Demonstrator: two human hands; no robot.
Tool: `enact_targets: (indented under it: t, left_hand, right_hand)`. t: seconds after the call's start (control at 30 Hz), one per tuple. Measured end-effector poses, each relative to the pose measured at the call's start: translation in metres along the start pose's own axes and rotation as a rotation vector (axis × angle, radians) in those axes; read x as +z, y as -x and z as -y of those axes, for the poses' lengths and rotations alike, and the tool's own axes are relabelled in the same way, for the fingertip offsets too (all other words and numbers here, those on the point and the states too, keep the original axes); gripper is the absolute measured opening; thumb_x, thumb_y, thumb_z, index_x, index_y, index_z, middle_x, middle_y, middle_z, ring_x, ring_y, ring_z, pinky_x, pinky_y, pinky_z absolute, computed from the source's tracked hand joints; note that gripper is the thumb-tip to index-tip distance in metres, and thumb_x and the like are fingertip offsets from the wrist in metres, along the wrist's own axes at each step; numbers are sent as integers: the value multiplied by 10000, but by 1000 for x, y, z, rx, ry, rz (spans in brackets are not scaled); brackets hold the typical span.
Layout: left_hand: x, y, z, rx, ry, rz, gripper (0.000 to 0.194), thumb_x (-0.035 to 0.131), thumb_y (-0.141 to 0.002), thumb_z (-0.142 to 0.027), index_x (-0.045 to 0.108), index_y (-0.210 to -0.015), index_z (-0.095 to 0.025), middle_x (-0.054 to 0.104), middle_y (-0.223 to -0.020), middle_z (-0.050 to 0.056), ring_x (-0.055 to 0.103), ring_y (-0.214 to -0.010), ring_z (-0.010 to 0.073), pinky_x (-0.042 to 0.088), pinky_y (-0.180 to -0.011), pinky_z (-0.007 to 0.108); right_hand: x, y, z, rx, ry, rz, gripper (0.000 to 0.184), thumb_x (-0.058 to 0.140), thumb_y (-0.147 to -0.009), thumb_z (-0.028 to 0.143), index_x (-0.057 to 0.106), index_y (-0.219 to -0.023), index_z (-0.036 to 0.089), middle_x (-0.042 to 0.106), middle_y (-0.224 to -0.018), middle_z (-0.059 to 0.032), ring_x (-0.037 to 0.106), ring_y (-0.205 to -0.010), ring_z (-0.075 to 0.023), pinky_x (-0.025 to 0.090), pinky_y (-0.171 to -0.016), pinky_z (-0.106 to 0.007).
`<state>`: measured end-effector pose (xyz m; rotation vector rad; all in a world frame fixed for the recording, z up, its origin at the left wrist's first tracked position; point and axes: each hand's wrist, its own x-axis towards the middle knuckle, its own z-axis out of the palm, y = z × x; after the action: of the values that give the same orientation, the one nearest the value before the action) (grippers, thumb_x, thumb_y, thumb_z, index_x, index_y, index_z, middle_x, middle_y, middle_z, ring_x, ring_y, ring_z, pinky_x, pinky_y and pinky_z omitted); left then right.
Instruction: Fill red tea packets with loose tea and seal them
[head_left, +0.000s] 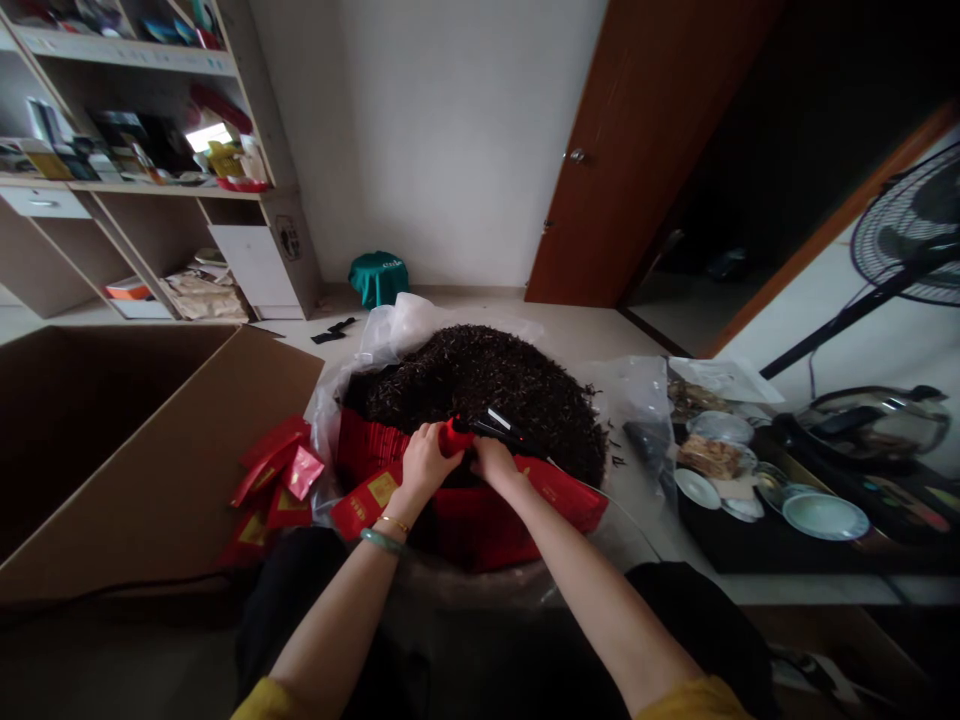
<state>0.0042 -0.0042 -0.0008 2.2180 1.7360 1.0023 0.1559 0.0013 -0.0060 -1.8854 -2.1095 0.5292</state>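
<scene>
My left hand (424, 462), with a gold bracelet and a green bangle at its wrist, is closed round a bright red piece (454, 436) whose kind I cannot make out. Close beside it, my right hand (495, 462) is closed at a black hand-held tool (517, 437) with a white strip on it; its fingers are partly hidden. Both hands are over a large plastic-lined container of dark loose tea leaves (487, 365). Red packets with gold print (562, 490) lie in its near part, around and under my hands. A row of red packets (371, 445) stands at the left.
Several filled red packets (274, 475) lie left of the container, against an open cardboard box (247, 400). On the right, a low table holds a dish (825, 516), bags and a glass kettle (877, 425). A fan (911, 225) stands behind. A green bin (379, 278) is by the wall.
</scene>
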Motion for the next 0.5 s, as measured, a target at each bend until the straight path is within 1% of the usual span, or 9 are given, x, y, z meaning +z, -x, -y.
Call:
enact_targets:
  t: [0.07,0.1,0.17,0.2,0.27,0.33,0.4,0.5]
  left_hand:
    - [1,0,1,-4,-2,-9,410,710,-671,-318,568,-1037,-200,611,-949,58,595,-883,229,484,-776,327]
    - [1,0,1,-5,-4,-9,407,710,-671,-318,568,-1034,-202,611,-945,57,594,-883,228,483,-774,327]
    - [2,0,1,-6,-10,-2,401,708,-676,-323,567,-1029,-194,610,-944,60,592,-886,230,482,-771,329]
    - [2,0,1,-6,-13,2,402,708,-677,-326,567,-1028,-189,611,-945,62,591,-888,233,482,-769,330]
    - [2,0,1,-6,-16,5,407,709,-676,-329,566,-1028,-183,611,-947,67,588,-893,239,483,-767,334]
    - [1,1,1,-1,-13,8,407,709,-676,-328,565,-1028,-182,609,-945,67,588,-894,240,485,-764,337]
    - [2,1,2,5,-4,7,409,706,-679,-322,561,-1035,-180,606,-946,67,589,-898,237,486,-763,335]
    - [2,1,3,6,14,-3,427,704,-682,-322,551,-1053,-175,602,-956,70,588,-910,234,486,-770,335]
  right_hand:
    - [-18,0,-3,-24,-73,-64,231,584,-703,70,659,-887,188,709,-877,-71,669,-855,-217,495,-752,-290]
    - [-28,0,-3,-34,-114,-96,222,573,-718,91,655,-897,194,711,-878,-54,673,-816,-195,503,-733,-275]
    - [-49,-1,2,-55,-228,-153,217,539,-750,137,646,-925,210,710,-860,-16,658,-637,-139,515,-616,-241]
    - [-57,-1,6,-78,-365,-183,195,552,-738,157,651,-899,204,706,-827,-8,633,-551,-125,505,-536,-230]
    - [-69,-2,16,-134,-530,-203,160,595,-700,183,662,-845,198,694,-765,6,607,-490,-111,486,-468,-213]
    - [-73,-3,26,-173,-595,-181,162,624,-670,174,675,-822,195,683,-721,13,605,-487,-107,496,-477,-211]
    - [-70,-5,31,-184,-622,-158,174,636,-657,153,686,-819,190,677,-698,13,610,-502,-107,517,-508,-220]
    - [-63,-8,32,-139,-689,-168,193,661,-638,142,688,-827,174,677,-701,0,618,-534,-118,541,-516,-238]
